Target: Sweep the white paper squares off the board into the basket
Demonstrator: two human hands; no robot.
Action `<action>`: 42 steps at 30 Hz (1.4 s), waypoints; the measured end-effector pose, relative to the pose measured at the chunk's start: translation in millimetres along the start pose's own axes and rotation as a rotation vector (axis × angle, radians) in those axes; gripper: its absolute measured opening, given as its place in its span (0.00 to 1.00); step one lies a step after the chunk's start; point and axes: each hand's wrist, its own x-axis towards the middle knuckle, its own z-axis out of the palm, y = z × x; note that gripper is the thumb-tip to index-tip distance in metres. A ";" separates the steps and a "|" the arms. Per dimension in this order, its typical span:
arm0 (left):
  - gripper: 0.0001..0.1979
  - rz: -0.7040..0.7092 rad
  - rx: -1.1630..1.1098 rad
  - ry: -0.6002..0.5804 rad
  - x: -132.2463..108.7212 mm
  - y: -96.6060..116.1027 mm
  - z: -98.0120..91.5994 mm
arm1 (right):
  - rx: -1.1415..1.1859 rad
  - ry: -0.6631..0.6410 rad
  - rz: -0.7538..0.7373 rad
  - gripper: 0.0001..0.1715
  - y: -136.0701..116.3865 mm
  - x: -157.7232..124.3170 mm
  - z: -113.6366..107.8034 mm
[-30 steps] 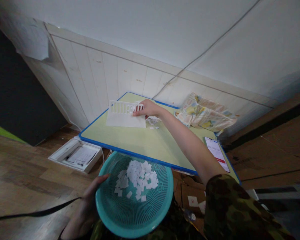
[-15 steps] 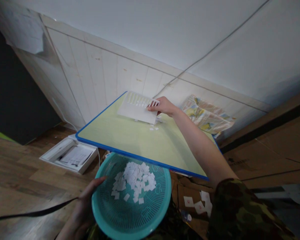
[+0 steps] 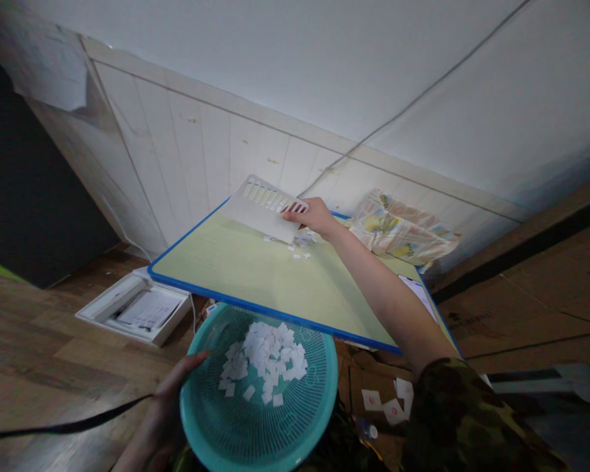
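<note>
My right hand (image 3: 309, 216) pinches the corner of a white slotted plastic sheet (image 3: 260, 219), tilted above the yellow-green tabletop (image 3: 216, 269). Small white paper pieces (image 3: 305, 239) lie on the table just under and beside the sheet. Below the table's near edge, my left hand (image 3: 177, 387) grips the left rim of a turquoise plastic basket (image 3: 295, 436), thumb over the edge and the other fingers hidden beneath. A heap of small white paper squares (image 3: 270, 351) rests in the basket.
A patterned cloth (image 3: 403, 229) lies at the table's far right, with a phone-like object (image 3: 417, 292) near the right edge. On the floor at left sits an open white box (image 3: 137, 308). Cards (image 3: 393, 410) and cardboard are at lower right. A cable runs up the wall.
My right hand has shifted slightly left with the sheet, whose far edge has lifted. More paper pieces show below it. The left hand and the basket stay put.
</note>
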 end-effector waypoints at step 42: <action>0.16 0.019 0.044 -0.016 -1.7 -8.4 1.7 | -0.542 0.118 0.128 0.27 3.8 -157.7 -108.4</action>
